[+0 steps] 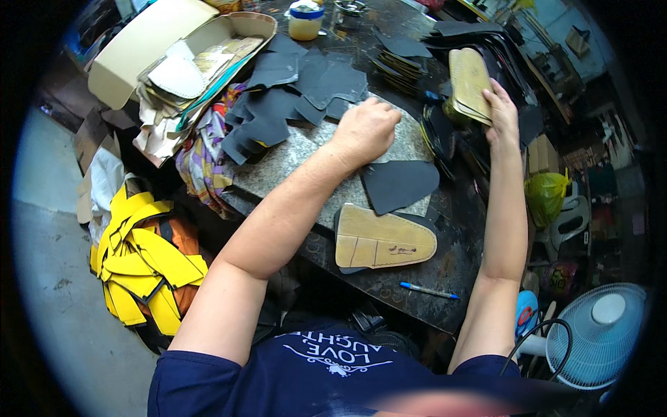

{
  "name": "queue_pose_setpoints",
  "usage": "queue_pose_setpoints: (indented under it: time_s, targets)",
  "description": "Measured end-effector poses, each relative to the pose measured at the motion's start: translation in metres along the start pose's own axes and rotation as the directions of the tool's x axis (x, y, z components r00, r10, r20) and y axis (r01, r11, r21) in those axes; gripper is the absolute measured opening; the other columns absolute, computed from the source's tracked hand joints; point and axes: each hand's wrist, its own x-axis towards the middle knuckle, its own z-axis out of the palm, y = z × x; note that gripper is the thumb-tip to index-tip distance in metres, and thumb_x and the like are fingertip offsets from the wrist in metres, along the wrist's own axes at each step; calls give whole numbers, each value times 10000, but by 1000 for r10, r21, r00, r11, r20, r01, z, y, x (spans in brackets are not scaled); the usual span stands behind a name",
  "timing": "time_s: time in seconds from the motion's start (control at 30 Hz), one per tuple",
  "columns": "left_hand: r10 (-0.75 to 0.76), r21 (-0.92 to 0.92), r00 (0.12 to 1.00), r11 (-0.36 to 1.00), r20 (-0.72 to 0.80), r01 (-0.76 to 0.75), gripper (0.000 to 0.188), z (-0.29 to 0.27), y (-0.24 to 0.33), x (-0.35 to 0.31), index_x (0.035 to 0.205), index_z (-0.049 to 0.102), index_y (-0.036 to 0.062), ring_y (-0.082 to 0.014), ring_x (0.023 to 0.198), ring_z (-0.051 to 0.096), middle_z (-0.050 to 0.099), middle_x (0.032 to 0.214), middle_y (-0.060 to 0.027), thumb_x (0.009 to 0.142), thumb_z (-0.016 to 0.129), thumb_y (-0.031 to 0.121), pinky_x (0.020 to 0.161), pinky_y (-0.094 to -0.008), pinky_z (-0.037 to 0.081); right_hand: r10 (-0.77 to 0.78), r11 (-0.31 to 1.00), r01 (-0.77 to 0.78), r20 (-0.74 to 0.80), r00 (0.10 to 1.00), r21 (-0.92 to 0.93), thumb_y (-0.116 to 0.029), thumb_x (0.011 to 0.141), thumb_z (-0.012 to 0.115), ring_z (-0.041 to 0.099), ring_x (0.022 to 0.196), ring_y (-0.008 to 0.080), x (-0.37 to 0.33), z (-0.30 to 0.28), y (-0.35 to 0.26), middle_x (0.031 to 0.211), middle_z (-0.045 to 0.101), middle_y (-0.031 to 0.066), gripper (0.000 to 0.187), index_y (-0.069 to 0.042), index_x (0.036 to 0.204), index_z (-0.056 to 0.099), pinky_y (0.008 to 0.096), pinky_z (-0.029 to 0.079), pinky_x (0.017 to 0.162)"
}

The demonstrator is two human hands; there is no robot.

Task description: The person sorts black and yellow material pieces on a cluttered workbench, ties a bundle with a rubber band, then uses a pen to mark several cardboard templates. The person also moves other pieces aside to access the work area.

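My right hand (503, 111) is raised over the right side of the table, closed on a stack of tan pattern pieces (470, 78). My left hand (367, 131) is curled above a speckled grey slab (295, 160); whatever its fingers hold, if anything, is hidden. Just below that hand a dark grey cut piece (401, 185) with a rounded end lies partly on the slab. Nearer to me, a tan template (385, 236) with pen lines rests on another dark piece. A blue pen (429, 290) lies at the table's near edge.
Dark cut pieces (274, 115) are heaped on the slab's far left. A box (243, 28) of patterns stands behind them, near a jar (306, 22). Dark stacks (403, 62) fill the far right. Yellow pieces (142, 250) lie low at left; a fan (597, 333) stands at right.
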Motion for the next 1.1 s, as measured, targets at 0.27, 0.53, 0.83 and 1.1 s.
queue_pose_setpoints:
  time_s: [0.27,0.53,0.83,1.1]
  targets:
    - [33,55,999,998,4,-34,160,4,-5,-1,933,652,67,-282,916,611,644,889,-93,781,611,94,775,-396,533,-357,911,360,54,933,-199,-70,905,583,661,1000,252,83,110,38,1234,615,147,435,-77,1338,542,387,548,831]
    - [49,118,997,991,54,-55,183,6,-10,-2,971,646,74,-291,949,611,661,929,-97,802,592,118,809,-398,528,-306,276,458,374,876,-845,-638,865,519,632,1067,374,123,90,90,1118,683,156,507,-308,1223,658,444,471,949]
    - [18,182,995,983,95,-36,216,9,-10,-2,1011,663,82,-292,1004,612,667,978,-99,820,593,155,848,-416,517,-140,819,381,495,858,-429,-223,953,586,648,887,148,-69,26,-18,958,702,77,256,-62,1123,689,261,497,803]
    - [-10,114,998,994,69,2,185,14,-15,-1,966,655,80,-305,945,622,660,950,-117,795,613,137,814,-416,523,-52,815,287,430,901,-503,-173,966,568,610,796,81,-154,-47,-25,890,672,35,233,6,1070,676,221,478,722]
